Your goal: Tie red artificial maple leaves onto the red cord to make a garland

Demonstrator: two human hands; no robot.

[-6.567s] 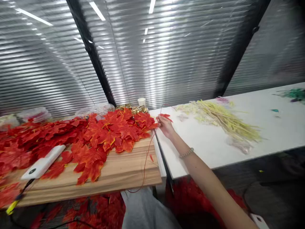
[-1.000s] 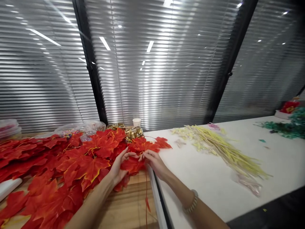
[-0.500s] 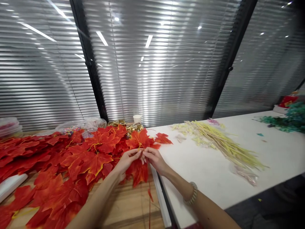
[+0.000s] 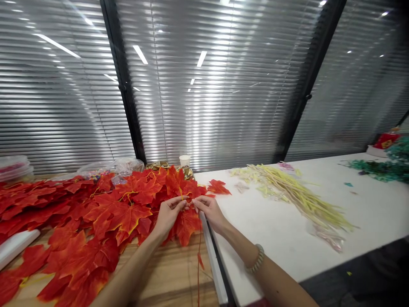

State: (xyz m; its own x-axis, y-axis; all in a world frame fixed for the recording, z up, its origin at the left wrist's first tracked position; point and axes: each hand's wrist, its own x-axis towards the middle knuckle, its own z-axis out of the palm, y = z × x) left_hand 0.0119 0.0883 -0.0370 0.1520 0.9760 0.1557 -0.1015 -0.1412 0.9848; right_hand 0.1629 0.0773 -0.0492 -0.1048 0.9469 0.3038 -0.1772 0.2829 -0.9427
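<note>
My left hand (image 4: 168, 216) is closed in a pinch at the yellow stem of an artificial maple leaf (image 4: 186, 225), with red leaf parts above and below the fingertips. My right hand (image 4: 210, 212) pinches close beside it, a small gap between the two sets of fingertips. A thin red string (image 4: 198, 281) hangs from under the right fingers down past the wooden tabletop, with a small red scrap (image 4: 200, 261) partway along it. The exact point where string and stem meet is too small to make out.
Red maple leaves (image 4: 111, 209) are heaped across the wooden table (image 4: 166, 273) at left. On the white table (image 4: 271, 238) lie a yellow stem bundle (image 4: 303, 194) and teal foliage (image 4: 380, 169). A paper cup (image 4: 184, 160) and plastic tubs (image 4: 15, 168) stand behind.
My hands have drawn slightly apart at the fingertips, the left shifting a little left. The leaf above them has tilted leftward, and the hanging string has swung slightly left.
</note>
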